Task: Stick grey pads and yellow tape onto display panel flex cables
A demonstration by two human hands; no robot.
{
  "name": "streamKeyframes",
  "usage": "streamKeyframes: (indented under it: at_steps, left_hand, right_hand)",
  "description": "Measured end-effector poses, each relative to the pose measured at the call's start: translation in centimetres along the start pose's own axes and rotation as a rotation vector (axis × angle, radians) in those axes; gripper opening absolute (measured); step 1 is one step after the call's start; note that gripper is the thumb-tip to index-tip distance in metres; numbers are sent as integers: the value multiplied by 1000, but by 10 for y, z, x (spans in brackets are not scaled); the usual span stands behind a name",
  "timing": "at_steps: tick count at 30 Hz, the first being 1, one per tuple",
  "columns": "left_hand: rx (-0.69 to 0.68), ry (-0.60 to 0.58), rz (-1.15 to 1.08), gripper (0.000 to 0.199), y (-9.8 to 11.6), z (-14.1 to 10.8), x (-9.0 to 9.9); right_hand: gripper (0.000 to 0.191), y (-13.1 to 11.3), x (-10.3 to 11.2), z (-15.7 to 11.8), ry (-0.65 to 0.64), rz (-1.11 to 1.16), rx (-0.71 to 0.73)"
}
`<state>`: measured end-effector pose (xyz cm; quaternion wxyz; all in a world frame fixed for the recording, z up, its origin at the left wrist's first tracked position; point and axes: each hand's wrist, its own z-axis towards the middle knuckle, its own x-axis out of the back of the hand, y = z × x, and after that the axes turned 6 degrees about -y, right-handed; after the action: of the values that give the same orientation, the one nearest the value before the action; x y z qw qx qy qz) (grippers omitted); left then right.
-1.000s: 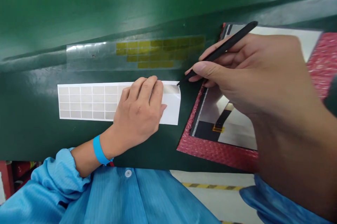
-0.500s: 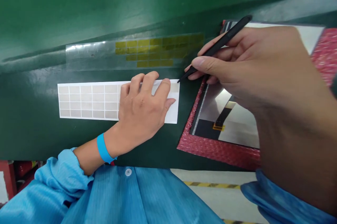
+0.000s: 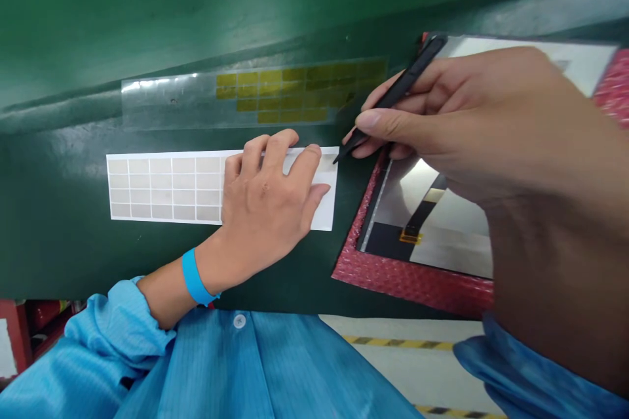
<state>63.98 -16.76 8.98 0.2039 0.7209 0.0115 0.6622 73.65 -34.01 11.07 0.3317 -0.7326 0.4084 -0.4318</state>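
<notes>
A white sheet (image 3: 164,188) with rows of pale grey rectangular labels lies on the green table. My left hand (image 3: 270,199) rests palm down on its right part, fingers spread and slightly bent, covering some labels. In my right hand (image 3: 442,117) is a black pen-like tool (image 3: 403,84), pinched between thumb and fingers. Its tip points down at a pale label near the sheet's top right corner; whether it touches is unclear. Above the sheet lies a clear strip (image 3: 162,101) bearing amber-yellow rectangles on its right part.
Right of the sheet, a display panel (image 3: 457,245) with a dark flex cable lies on pink bubble wrap (image 3: 393,284), partly under my right hand. Another panel (image 3: 584,55) is behind it. The green table's (image 3: 73,255) front edge runs close to my body.
The tool's tip has moved slightly down, from the sheet's top edge onto the corner label, and the tool leans a little differently. My left hand stays nearly still.
</notes>
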Motion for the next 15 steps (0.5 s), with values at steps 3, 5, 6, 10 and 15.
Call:
streamKeyframes:
  at_steps: [3,5,6,10,15]
  left_hand:
    - [-2,11,-11,37,0,0,0]
    - [-4,22,-17,37,0,0,0]
    - [-6,26,-19,37,0,0,0]
    - [-7,24,-16,38,0,-1,-1]
    - [-6,11,-10,38,-1,-1,-1]
  right_hand:
    - [22,-4,-2,-2,70,-25,-109]
    - [23,-5,-3,-3,109,-37,-86]
    - [24,-5,-3,-3,110,-44,-63]
    - [23,-1,-1,-2,47,-67,-1]
    - [18,4,4,0,-45,-35,20]
